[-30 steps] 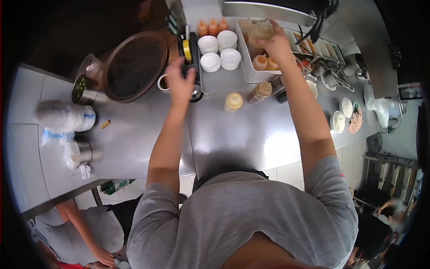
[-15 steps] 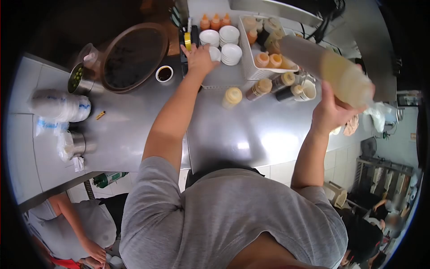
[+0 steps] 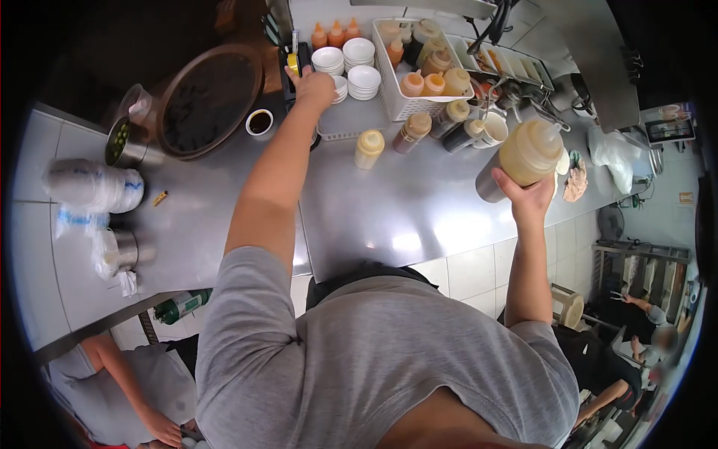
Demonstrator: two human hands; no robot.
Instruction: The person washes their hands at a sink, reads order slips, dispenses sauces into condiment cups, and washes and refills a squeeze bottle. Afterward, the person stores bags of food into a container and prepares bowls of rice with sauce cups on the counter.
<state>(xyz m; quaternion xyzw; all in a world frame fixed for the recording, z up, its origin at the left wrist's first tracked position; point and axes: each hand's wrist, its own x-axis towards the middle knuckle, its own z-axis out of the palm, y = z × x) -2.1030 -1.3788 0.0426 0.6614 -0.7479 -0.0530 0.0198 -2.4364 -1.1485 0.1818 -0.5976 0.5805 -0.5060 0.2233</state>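
Observation:
My right hand (image 3: 529,196) is wrapped round a large clear squeeze bottle (image 3: 529,152) with a pale yellow cap, held tilted above the right part of the counter. My left hand (image 3: 314,88) reaches to the front left stack of small white bowls (image 3: 340,88), covering part of it. Its fingertips are partly hidden, so its grip on a bowl is unclear. More stacked white bowls (image 3: 364,81) stand beside it on a grey tray (image 3: 351,122). A small white bowl of dark sauce (image 3: 259,123) sits left of my forearm.
A white basket (image 3: 387,75) holds several sauce bottles. Smaller bottles (image 3: 369,150) stand before it. Left are a large round brown tray (image 3: 209,101), a pot of green fruit (image 3: 120,142) and wrapped containers (image 3: 93,185). A co-worker (image 3: 127,389) is at lower left, others at lower right.
My right hand has brought the bottle down and turned its capped end upward. My left hand remains at the bowls. The camera view has shifted slightly.

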